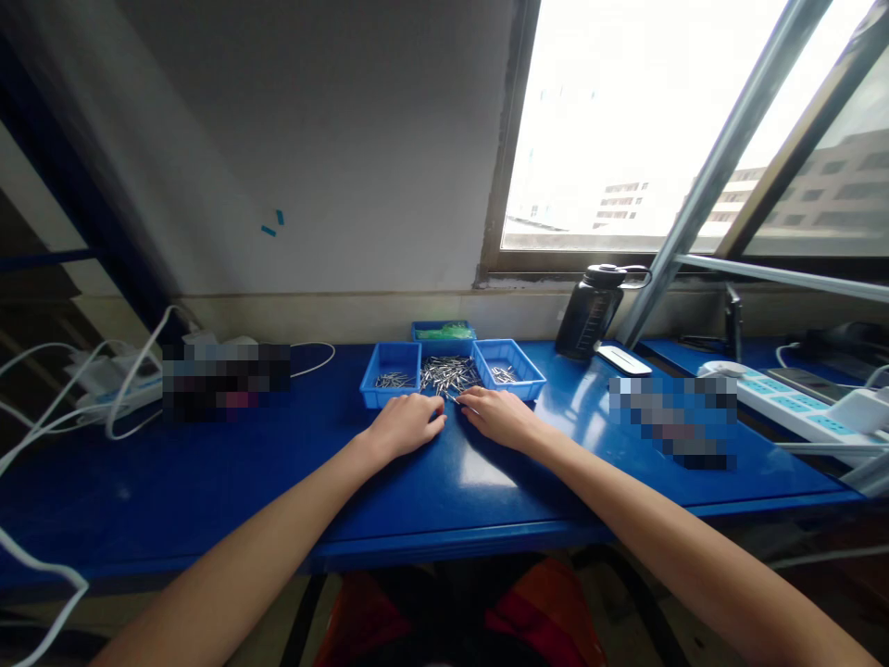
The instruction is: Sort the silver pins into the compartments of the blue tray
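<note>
A loose pile of thin, shiny metal pieces (450,372) lies on the blue table between two blue trays. At its near left edge is my left hand (406,426), back up, its thumb a little apart from the bent forefinger and nothing visible in that gap. My right hand (504,417) reaches in from the other side, its fingertips pinched at one thin metal piece (454,399). Similar pieces lie in the left blue tray (368,384) and in the right blue tray (533,375). Their exact kind is too small to tell.
A third blue tray (417,330) with green material stands behind the pile. Toward the window are a black bottle (589,315) and a white flat device (625,360). A power strip (784,400) lies at right, white cables (139,371) at left. Two patches are blurred out.
</note>
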Demonstrator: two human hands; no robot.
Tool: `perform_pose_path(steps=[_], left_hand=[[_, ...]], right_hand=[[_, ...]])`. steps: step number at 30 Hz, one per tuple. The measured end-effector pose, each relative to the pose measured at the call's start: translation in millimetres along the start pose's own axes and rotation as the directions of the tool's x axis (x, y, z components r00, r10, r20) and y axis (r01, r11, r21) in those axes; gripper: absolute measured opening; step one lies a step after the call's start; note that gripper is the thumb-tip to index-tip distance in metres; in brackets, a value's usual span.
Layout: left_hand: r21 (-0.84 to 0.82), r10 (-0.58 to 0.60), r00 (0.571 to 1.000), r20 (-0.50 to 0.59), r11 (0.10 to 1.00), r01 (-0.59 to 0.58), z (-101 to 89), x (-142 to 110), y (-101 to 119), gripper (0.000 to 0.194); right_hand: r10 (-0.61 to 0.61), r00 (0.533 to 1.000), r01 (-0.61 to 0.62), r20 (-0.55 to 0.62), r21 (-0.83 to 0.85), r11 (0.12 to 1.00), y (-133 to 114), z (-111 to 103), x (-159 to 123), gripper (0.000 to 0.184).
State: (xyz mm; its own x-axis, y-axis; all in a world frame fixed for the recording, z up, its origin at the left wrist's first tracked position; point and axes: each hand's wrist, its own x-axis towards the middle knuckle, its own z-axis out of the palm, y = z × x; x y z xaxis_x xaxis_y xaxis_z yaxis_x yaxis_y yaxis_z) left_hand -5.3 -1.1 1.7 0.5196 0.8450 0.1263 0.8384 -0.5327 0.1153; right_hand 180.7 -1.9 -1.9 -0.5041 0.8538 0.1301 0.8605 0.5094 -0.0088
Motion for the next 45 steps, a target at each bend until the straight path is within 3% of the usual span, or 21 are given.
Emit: perform_pose_path(steps=[5, 11, 28, 34, 45], left_hand=[[0.003, 0.02, 1.0, -0.017, 1.0, -0.02, 0.5, 0.7, -1.0, 0.028], [0.009, 0.036, 0.998, -0.042, 0.999, -0.036, 3.4, 1.0, -3.1, 0.027], [-0.003, -0.026, 0.999, -0.038, 1.0, 0.026, 4.7, 1.8, -3.4, 0.033], [-0.007, 0.019, 1.0, -0.02, 1.0, -0.019, 1.9, 0.9, -2.2, 0.032], [0.01, 0.041, 0.999, 0.012, 0.999, -0.042, -0.2, 0.7, -0.3, 0.024]], right_hand=[[0.007, 0.999, -0.006, -0.046, 0.017, 1.0, 0.4, 1.8, 0.1, 0.037], [-0.138, 0.987, 0.142, -0.081, 0.041, 0.989, 2.6, 5.4, 0.4, 0.034], [-0.243, 0.955, 0.269, -0.168, 0.15, 0.951, 9.6, 7.1, 3.6, 0.023], [-0.293, 0.942, 0.324, -0.166, 0.213, 0.922, 10.7, 4.8, 3.4, 0.02], [-0.199, 0.97, 0.225, -0.141, 0.2, 0.954, 10.6, 4.1, 3.1, 0.017]])
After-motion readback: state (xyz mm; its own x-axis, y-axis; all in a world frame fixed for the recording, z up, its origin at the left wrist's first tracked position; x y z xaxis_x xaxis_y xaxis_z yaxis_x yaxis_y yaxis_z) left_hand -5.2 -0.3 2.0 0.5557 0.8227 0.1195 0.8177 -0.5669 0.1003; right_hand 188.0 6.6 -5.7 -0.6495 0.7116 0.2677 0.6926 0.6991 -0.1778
